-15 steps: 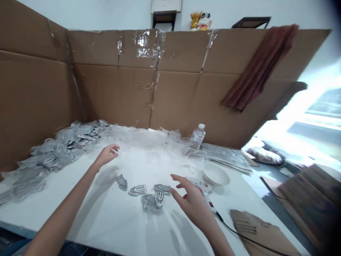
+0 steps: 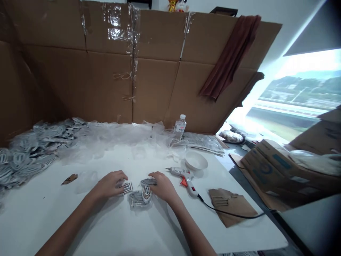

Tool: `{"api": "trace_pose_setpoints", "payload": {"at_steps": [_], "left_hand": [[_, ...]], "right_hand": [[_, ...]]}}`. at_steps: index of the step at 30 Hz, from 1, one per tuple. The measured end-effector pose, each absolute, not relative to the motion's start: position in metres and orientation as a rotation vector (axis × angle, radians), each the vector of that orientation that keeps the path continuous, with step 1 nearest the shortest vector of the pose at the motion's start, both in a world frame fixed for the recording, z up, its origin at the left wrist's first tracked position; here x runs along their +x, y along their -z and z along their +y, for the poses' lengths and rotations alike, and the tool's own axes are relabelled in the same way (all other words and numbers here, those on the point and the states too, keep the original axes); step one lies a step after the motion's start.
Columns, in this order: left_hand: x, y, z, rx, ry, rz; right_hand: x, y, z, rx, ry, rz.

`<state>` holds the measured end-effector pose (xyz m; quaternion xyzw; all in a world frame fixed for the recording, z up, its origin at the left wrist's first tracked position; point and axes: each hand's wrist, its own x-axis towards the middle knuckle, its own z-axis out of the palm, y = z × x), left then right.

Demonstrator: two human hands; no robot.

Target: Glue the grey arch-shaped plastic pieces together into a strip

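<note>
Left hand [image 2: 113, 183] half-curled at a striped badge [image 2: 128, 187], right hand [image 2: 163, 186] half-curled over a grey badge [image 2: 146, 182], both grips unclear; best pinch edges, clear of the bundle [image 2: 135, 198] at right's eight o'clock.

Clock-face from the desk's [image 2: 106, 231] middle, where three grey-and-white pieces [image 2: 146, 194] can be told apart, plus one bagged clump [image 2: 135, 201], contents uncountable. Nine o'clock: one brown scrap [image 2: 69, 179]. Ten: one heap [image 2: 32, 153], too many to count. One: one bottle [image 2: 180, 127], one reddish cloth [image 2: 230, 62]. Two: one round white dish [image 2: 197, 163]. Towards three: one glue gun [image 2: 186, 177], one flat cardboard piece [image 2: 233, 209]. Twelve: two figurines [image 2: 181, 5].
</note>
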<state>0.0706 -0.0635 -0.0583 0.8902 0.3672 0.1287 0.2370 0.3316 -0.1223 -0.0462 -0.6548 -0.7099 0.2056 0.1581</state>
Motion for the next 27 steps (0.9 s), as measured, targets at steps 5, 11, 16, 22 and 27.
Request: {"api": "trace_pose_setpoints", "payload": {"at_steps": [5, 11, 16, 22, 27], "left_hand": [[0.098, 0.068, -0.078, 2.542, -0.380, 0.877], [0.098, 0.077, -0.084, 2.599, -0.454, 0.771], [0.101, 0.081, -0.089, 2.636, -0.546, 0.703], [0.105, 0.084, -0.092, 2.579, -0.584, 0.691], [0.106, 0.084, -0.093, 2.541, -0.665, 0.673]], "right_hand": [[0.333, 0.054, -0.116, -1.923, -0.562, -2.044], [0.332, 0.059, -0.109, -2.055, -0.432, -1.982], [0.332, 0.059, -0.110, -2.175, -0.328, -1.925], [0.328, 0.052, -0.115, -2.187, -0.315, -1.916], [0.323, 0.035, -0.100, -2.116, -0.378, -1.932]]}}
